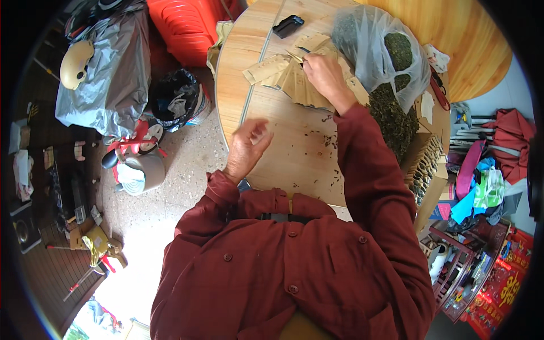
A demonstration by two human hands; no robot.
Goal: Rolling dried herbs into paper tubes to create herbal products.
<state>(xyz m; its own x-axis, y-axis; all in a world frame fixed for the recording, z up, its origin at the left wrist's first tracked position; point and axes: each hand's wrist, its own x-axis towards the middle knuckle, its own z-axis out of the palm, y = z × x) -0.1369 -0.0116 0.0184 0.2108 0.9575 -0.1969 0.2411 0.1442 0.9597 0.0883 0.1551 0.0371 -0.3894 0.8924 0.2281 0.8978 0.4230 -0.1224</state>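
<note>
My right hand (327, 78) reaches over a fanned-out row of small brown paper packets (300, 86) on the round wooden table (277, 136). Its fingers are pinched together at the packets' far side, where a thin pointed tip and a small dark piece show; what they grip is hard to make out. Above the table's near left edge hovers my left hand (249, 146), holding nothing, its fingers loosely bent and apart. Right of the packets, dried dark leaves (390, 122) spill from a clear plastic bag (367, 42).
A cardboard box (433, 184) of upright filled packets stands at the table's right edge. A black object (288, 26) lies at the far side. Leaf crumbs (323, 137) dot the tabletop. Left on the floor are a black-lined bin (175, 102) and a red plastic chair (190, 28).
</note>
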